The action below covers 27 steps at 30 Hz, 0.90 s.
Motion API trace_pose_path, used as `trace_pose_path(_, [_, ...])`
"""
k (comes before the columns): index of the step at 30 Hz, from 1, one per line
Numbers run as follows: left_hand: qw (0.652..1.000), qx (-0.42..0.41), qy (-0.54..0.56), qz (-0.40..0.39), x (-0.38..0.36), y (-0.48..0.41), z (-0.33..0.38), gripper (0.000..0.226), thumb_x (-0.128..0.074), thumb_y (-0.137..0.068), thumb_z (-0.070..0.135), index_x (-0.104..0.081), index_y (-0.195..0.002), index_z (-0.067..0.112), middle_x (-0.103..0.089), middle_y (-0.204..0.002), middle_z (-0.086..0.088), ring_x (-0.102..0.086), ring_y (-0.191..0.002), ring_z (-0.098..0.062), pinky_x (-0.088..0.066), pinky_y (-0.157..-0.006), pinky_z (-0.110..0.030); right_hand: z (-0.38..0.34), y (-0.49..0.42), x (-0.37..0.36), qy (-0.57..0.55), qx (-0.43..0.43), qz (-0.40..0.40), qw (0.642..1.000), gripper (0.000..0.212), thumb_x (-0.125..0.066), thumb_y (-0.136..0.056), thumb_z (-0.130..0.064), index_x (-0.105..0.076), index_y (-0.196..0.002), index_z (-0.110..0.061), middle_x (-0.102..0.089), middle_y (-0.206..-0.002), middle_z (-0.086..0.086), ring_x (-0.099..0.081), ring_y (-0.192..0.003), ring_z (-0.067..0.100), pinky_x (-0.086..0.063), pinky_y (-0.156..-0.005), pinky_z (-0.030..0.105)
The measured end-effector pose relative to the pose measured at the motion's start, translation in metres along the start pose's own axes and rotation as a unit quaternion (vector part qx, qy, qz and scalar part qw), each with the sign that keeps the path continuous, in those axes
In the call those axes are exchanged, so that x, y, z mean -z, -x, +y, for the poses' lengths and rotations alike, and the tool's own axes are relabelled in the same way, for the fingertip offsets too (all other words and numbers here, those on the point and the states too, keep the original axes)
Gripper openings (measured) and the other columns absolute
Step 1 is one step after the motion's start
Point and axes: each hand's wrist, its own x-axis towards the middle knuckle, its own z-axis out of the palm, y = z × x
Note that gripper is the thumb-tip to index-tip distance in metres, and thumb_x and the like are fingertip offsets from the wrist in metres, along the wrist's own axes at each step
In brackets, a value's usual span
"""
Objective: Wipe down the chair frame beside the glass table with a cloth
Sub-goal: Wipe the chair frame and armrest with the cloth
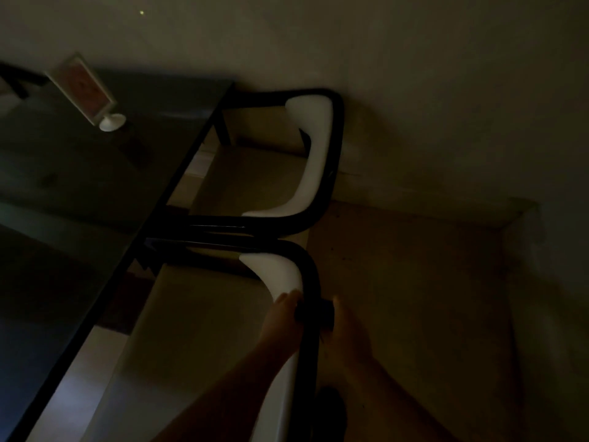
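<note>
The scene is very dark. The near chair has a black tube frame (310, 272) and a white curved backrest (277, 272), and it stands beside the dark glass table (95, 186). My left hand (283, 317) rests on the white backrest, fingers against the inner side of the frame. On the outer side of the frame is my right hand (345, 333), closed on a small dark cloth (326, 314) that is pressed to the tube. The cloth is barely visible.
A second chair (331, 161) of the same kind stands just beyond, frames nearly touching. A framed card on a white stand (95, 97) sits on the table. A wall runs behind; pale floor (414, 282) lies to the right.
</note>
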Motion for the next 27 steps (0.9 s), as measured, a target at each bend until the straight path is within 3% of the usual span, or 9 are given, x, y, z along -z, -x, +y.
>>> trace_pose_path(6, [0.999, -0.025, -0.002, -0.030, -0.004, 0.111, -0.031, 0.006, -0.053, -0.090, 0.024, -0.047, -0.088, 0.023, -0.050, -0.090, 0.003, -0.051, -0.073, -0.013, -0.032, -0.053, -0.019, 0.012, 0.099, -0.039, 0.059, 0.005, 0.013, 0.998, 0.052, -0.059, -0.090, -0.041, -0.044, -0.136, -0.022, -0.059, -0.130, 0.000, -0.057, -0.117, 0.016, -0.048, -0.099, 0.033])
trace_pose_path(9, [0.999, -0.024, 0.008, -0.024, -0.006, 0.165, -0.056, 0.013, -0.056, -0.089, 0.019, -0.046, -0.081, 0.021, -0.049, -0.085, 0.005, -0.048, -0.074, -0.009, -0.027, -0.054, -0.014, 0.016, 0.146, -0.067, 0.065, 0.005, -0.029, 0.997, 0.048, -0.058, -0.091, -0.039, -0.044, -0.133, -0.022, -0.059, -0.129, 0.001, -0.057, -0.116, 0.018, -0.048, -0.098, 0.036])
trace_pose_path(12, [0.998, 0.006, 0.026, -0.049, -0.013, 0.215, -0.087, 0.024, -0.052, -0.093, 0.012, -0.047, -0.074, 0.026, -0.050, -0.083, 0.007, -0.054, -0.086, -0.013, -0.029, -0.060, -0.014, 0.020, 0.190, -0.096, 0.099, 0.013, -0.073, 0.992, 0.020, -0.053, -0.091, -0.030, -0.042, -0.107, -0.029, -0.058, -0.101, -0.005, -0.058, -0.092, 0.018, -0.052, -0.082, 0.040])
trace_pose_path(15, [0.997, -0.016, -0.002, -0.070, -0.020, 0.259, -0.113, 0.007, -0.051, -0.092, 0.011, -0.057, -0.097, 0.013, -0.053, -0.097, 0.002, -0.056, -0.092, -0.015, -0.033, -0.069, -0.017, 0.025, 0.232, -0.117, 0.081, 0.012, -0.095, 0.992, 0.022, -0.051, -0.087, -0.024, -0.032, -0.087, -0.035, -0.043, -0.080, -0.015, -0.049, -0.078, 0.015, -0.050, -0.075, 0.042])
trace_pose_path(19, [0.991, -0.044, -0.094, -0.087, -0.029, 0.301, -0.123, 0.029, -0.054, -0.090, 0.028, -0.050, -0.117, 0.018, -0.047, -0.107, -0.004, -0.053, -0.093, -0.022, -0.043, -0.074, -0.027, 0.043, 0.272, -0.119, 0.046, 0.005, -0.117, 0.992, 0.023, -0.055, -0.087, -0.023, -0.040, -0.103, -0.033, -0.054, -0.099, -0.008, -0.054, -0.088, 0.014, -0.047, -0.072, 0.031])
trace_pose_path(22, [0.986, -0.087, -0.116, -0.084, -0.041, 0.328, -0.125, 0.032, -0.060, -0.085, 0.031, -0.055, -0.115, 0.022, -0.047, -0.112, -0.003, -0.047, -0.104, -0.023, -0.047, -0.084, -0.032, 0.062, 0.296, -0.114, 0.034, 0.011, -0.163, 0.986, 0.032, -0.060, -0.088, -0.032, -0.041, -0.114, -0.031, -0.054, -0.101, -0.012, -0.050, -0.081, 0.002, -0.034, -0.061, 0.016])
trace_pose_path(24, [0.978, -0.105, -0.152, -0.095, -0.044, 0.341, -0.125, 0.024, -0.057, -0.085, 0.028, -0.056, -0.109, 0.020, -0.044, -0.114, -0.003, -0.045, -0.109, -0.025, -0.048, -0.085, -0.035, 0.070, 0.312, -0.114, 0.033, -0.002, -0.186, 0.982, 0.029, -0.061, -0.089, -0.030, -0.041, -0.109, -0.028, -0.054, -0.096, -0.012, -0.052, -0.077, 0.004, -0.039, -0.060, 0.022])
trace_pose_path(27, [0.977, -0.101, -0.153, -0.105, -0.045, 0.356, -0.126, 0.023, -0.057, -0.086, 0.029, -0.056, -0.106, 0.017, -0.041, -0.120, -0.004, -0.043, -0.112, -0.024, -0.050, -0.085, -0.035, 0.078, 0.329, -0.120, 0.031, -0.025, -0.178, 0.983, 0.029, -0.058, -0.091, -0.024, -0.044, -0.116, -0.018, -0.060, -0.108, 0.007, -0.060, -0.090, 0.023, -0.046, -0.071, 0.038])
